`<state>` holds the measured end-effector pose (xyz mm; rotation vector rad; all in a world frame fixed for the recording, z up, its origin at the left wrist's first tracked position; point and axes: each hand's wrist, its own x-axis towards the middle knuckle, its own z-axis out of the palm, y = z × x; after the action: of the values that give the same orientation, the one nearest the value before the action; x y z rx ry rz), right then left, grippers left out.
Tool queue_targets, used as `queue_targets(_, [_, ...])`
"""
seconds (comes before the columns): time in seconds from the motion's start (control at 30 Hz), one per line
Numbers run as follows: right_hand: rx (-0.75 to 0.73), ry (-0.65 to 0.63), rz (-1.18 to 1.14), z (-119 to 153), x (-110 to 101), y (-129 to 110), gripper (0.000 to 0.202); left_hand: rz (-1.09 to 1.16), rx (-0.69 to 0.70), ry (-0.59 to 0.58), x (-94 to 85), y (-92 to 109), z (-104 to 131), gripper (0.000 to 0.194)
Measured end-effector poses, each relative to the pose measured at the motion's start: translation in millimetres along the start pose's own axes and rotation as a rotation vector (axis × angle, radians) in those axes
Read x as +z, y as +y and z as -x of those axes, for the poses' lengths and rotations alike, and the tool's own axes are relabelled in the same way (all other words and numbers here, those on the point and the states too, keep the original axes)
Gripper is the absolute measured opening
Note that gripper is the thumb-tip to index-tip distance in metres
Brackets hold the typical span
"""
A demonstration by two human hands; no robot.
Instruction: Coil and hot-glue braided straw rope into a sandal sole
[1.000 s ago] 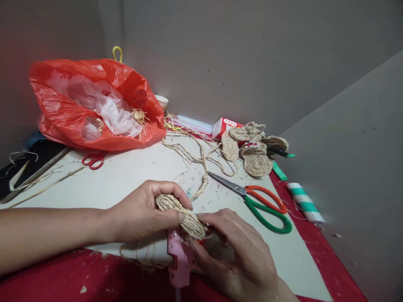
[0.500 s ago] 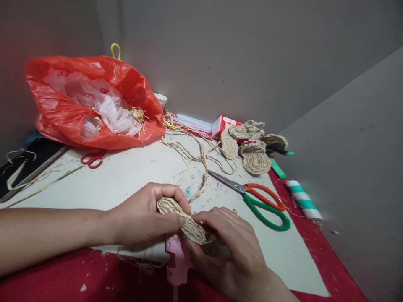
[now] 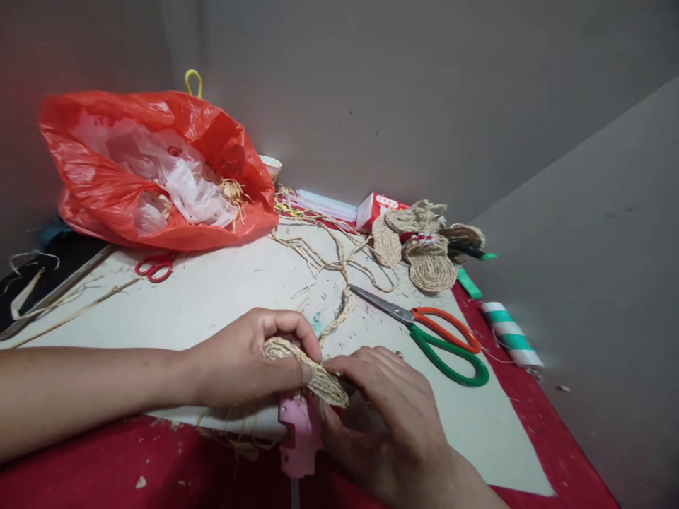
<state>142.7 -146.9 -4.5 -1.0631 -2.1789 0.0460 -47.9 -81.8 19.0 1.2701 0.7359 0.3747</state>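
Note:
A small oval sole of coiled straw braid [image 3: 325, 385] is held between both hands. My left hand [image 3: 254, 364] pinches its left end, thumb on top and fingers curled behind. My right hand [image 3: 395, 417] closes on the right edge, its fingertips partly hidden by the sole. From the far side of the piece a braided straw cord [image 3: 344, 311] trails up the white board. Under the sole stands a pink glue gun [image 3: 298, 438], its upper part covered by the hands and a pale stick poking out of its bottom.
Scissors with orange and green handles [image 3: 424, 332] lie right of the hands. Behind are finished straw soles and slippers [image 3: 431, 265], a red-and-white box [image 3: 379, 208] and a red plastic bag [image 3: 100, 205]. Small red-handled scissors [image 3: 155, 267] and a green-striped roll [image 3: 512, 336] lie on either side.
The straw sole has tilted slightly, showing less of its flat face and more of its edge. Both hands keep their hold, in almost the same place.

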Motion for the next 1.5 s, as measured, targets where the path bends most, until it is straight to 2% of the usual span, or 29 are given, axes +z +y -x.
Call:
queue_targets(0.13, [-0.007,-0.005,-0.016,-0.3,-3.5,4.0,0.028,0.032,0.015,-0.091,-8.6,4.6,-3.9,0.014])
queue_targets(0.2, [0.005,-0.011,-0.021,-1.3,-5.6,5.6,0.028,0.017,0.062,-0.021,-15.4,7.7,-7.7,0.018])
queue_targets(0.27, [0.009,-0.022,-0.027,-2.4,-7.1,5.8,0.028,-0.015,0.154,0.112,-20.9,10.3,-11.3,0.021])
queue_targets(0.33, [-0.005,-0.039,-0.030,-3.3,-7.7,4.6,0.027,-0.027,0.195,0.142,-21.7,11.1,-12.9,0.025])
queue_targets(0.47, [-0.031,-0.107,-0.027,-2.8,-5.3,1.2,0.023,-0.100,0.064,-0.081,-8.4,7.4,-8.1,0.043])
queue_targets(0.53, [-0.040,-0.138,-0.026,-2.1,-3.4,0.1,0.024,-0.141,0.014,-0.136,-0.3,5.0,-4.3,0.046])
queue_targets(0.63, [-0.063,-0.147,-0.028,-1.9,-1.6,-1.8,0.026,-0.159,-0.019,-0.155,5.9,3.4,-0.3,0.047])
queue_targets(0.9, [-0.074,-0.105,-0.039,-5.0,-2.4,-8.4,0.033,-0.073,-0.058,-0.119,8.2,6.1,3.5,0.045])
queue_targets(1.03, [-0.052,-0.106,-0.068,-8.4,-7.8,-8.7,0.040,-0.047,-0.013,-0.072,8.2,5.6,2.7,0.040])
queue_targets(1.2, [-0.008,-0.037,-0.115,-7.8,-13.1,-8.7,0.048,-0.022,0.021,-0.017,6.2,6.6,2.3,0.030])
queue_targets(1.5, [0.006,0.147,0.048,-6.1,-10.8,-7.2,0.034,-0.049,0.089,0.094,6.7,10.5,3.8,0.025])
